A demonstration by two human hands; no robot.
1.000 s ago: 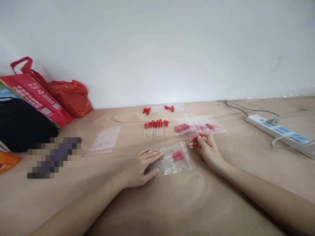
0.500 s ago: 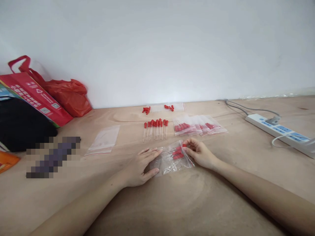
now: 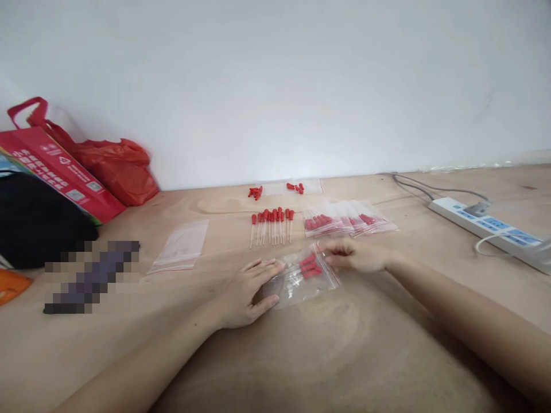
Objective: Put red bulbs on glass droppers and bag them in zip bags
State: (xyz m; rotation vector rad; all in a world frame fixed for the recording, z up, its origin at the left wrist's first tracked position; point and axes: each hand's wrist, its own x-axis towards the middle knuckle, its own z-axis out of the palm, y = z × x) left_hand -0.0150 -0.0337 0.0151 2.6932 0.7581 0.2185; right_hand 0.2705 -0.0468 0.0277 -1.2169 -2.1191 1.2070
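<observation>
A clear zip bag [image 3: 301,281] lies on the wooden table, with several red-bulbed droppers [image 3: 310,267] inside. My left hand [image 3: 253,292] rests on the bag's left end, fingers apart. At the bag's zip end, my right hand [image 3: 355,254] has its fingers bent together at the upper corner; it appears to pinch the bag edge. Beyond the hands stretches a row of loose red-bulbed droppers [image 3: 272,223]. To its right lie overlapping filled zip bags [image 3: 348,219].
A flat zip bag [image 3: 179,244] lies left of the droppers. Loose red bulbs [image 3: 255,193] sit near the wall. Red bags [image 3: 116,166] and a black item [image 3: 41,221] stand at left; a power strip [image 3: 491,229] with cables is at right.
My right hand has turned flatter and shifted slightly up and right along the zip edge. The droppers in the bag now lie closer together. My left hand has stayed in place.
</observation>
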